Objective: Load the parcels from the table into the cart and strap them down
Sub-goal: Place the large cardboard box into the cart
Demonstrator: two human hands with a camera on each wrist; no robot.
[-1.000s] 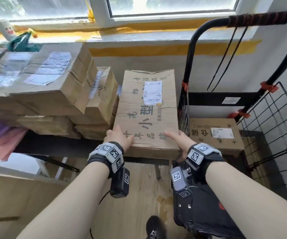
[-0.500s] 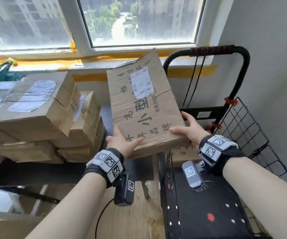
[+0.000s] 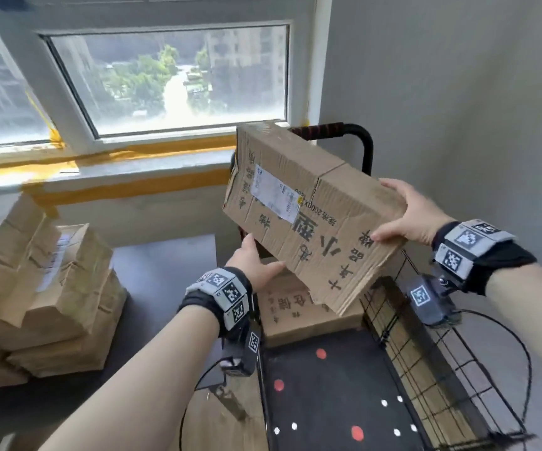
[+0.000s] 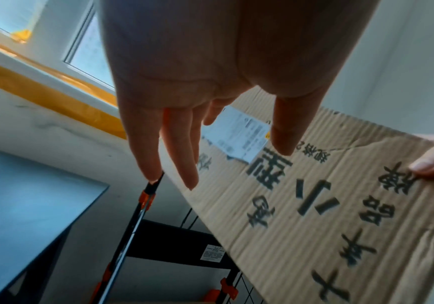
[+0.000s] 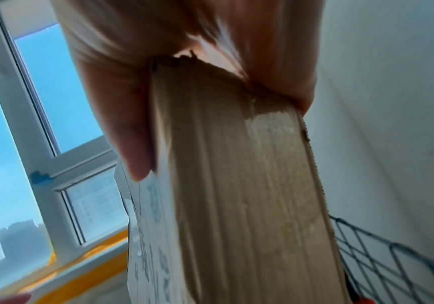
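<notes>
I carry a flat cardboard parcel [image 3: 312, 222] with black printed characters and a white label, tilted in the air above the cart [image 3: 426, 359]. My right hand [image 3: 393, 209] grips its right end, thumb on the printed face and fingers round the back, as the right wrist view shows on the parcel's edge [image 5: 236, 185]. My left hand [image 3: 259, 265] supports the lower left edge with straight fingers [image 4: 184, 164], thumb on the printed face [image 4: 314, 195]. A second parcel [image 3: 295, 314] lies in the cart at its far end, under the one I hold.
Several more parcels [image 3: 51, 288] are stacked on the dark table [image 3: 165, 271] to the left. The cart has a black handle [image 3: 357, 131], a wire mesh side on the right and a black dotted floor [image 3: 328, 402]. A grey wall stands close on the right.
The parcel has left the table, risen and swung right over the cart, turning so its label end points away to the left. Both hands moved with it.
</notes>
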